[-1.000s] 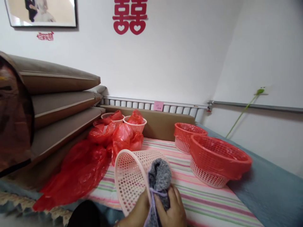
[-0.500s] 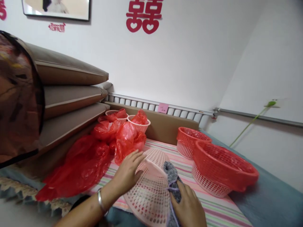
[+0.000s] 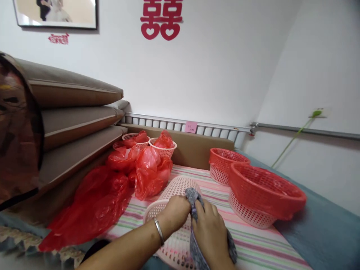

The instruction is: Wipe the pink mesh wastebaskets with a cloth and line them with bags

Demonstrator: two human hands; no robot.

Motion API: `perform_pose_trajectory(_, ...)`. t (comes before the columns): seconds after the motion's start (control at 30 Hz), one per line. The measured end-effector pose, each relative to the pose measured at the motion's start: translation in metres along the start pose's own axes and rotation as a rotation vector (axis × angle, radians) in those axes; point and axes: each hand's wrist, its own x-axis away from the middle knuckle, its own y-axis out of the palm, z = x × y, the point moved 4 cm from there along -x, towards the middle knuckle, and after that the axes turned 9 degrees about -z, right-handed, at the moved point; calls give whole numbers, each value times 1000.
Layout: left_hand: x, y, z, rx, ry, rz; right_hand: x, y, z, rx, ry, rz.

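Note:
A pale pink perforated plastic basket lies tipped on its side, its opening turned toward me. My left hand, with a silver bangle at the wrist, reaches across the opening and is closed at the upper rim, its fingertips hidden. Bunched under my right hand is a grey cloth, pressed against the right side of the rim. Both hands are close together, almost touching at the cloth.
Red plastic bags lie crumpled on the left, beside stacked cushions. Behind them stand two pale baskets holding red plastic. To the right are two baskets lined with red bags. A striped cloth covers the surface.
My left hand has moved right along the basket from its left rim to beside the cloth, and its fingers have curled. The basket has shifted slightly, and the cloth is more bunched.

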Motion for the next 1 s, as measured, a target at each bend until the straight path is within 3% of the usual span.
perform_pose_trajectory(0.1,7,-1,-2,-45,-41,6,-6,0,-3,-57,24,-69)
perform_pose_trajectory(0.23,21,-9,-9,-94,-76,49,2,12,15,-101,86,-82)
perform_pose_trajectory(0.47,42,-9,-32,-129,-172,135,37,67,62,-138,202,-39)
perform_pose_trajectory(0.6,61,-10,-49,-127,-237,210,48,86,70,-159,256,-63)
perform_pose_trajectory(0.73,75,-21,-46,-213,-262,303,29,47,52,-166,160,-55)
perform_pose_trajectory(0.87,55,-28,-15,-250,-100,149,-5,-5,22,-104,-35,-98)
perform_pose_trajectory(1.0,31,-22,-2,-78,-59,55,-21,-18,2,-77,-138,-132)
